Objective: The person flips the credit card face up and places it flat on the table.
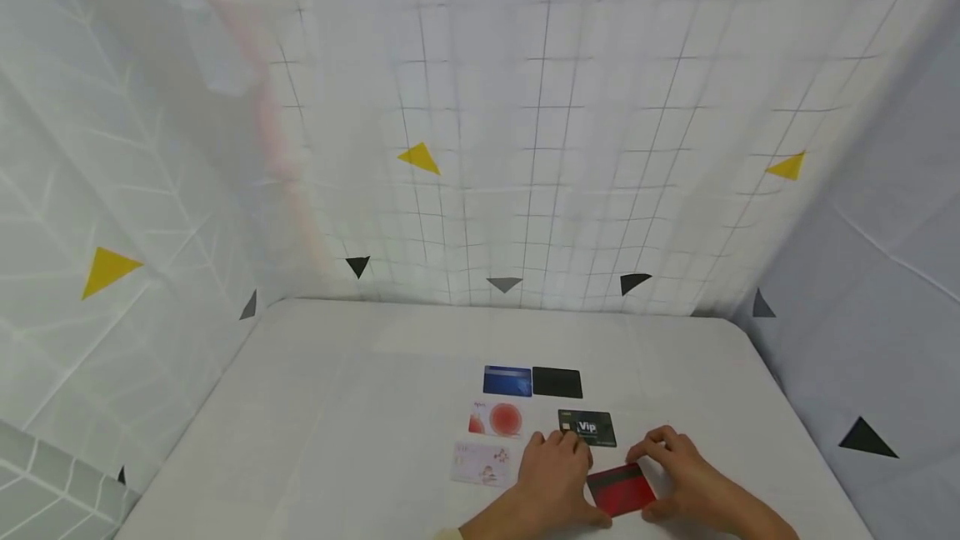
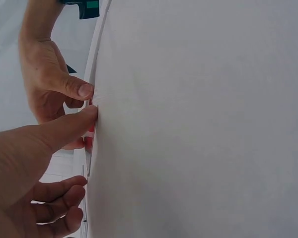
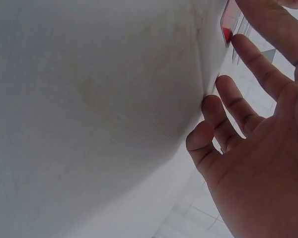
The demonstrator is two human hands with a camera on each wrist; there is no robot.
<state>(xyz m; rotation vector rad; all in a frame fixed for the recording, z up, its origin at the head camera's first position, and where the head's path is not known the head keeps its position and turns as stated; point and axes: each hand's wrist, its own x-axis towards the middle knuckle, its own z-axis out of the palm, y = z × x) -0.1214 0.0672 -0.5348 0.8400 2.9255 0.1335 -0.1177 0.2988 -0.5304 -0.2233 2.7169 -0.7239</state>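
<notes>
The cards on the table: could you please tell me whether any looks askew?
Yes, the red card at the group's lower right lies tilted, while the others sit nearly straight. The dark Vip card also stands apart from the red-circle card, whereas the blue card and plain black card above nearly touch.

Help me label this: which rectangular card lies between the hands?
The red rectangular card with a dark stripe: only it lies between the left hand and right hand; no other is mostly red.

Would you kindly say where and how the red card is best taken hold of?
Probably grip the red card by its short edges, one hand from each side: it is thin, broad face up, and those edges lie toward the left hand and right hand.
</notes>
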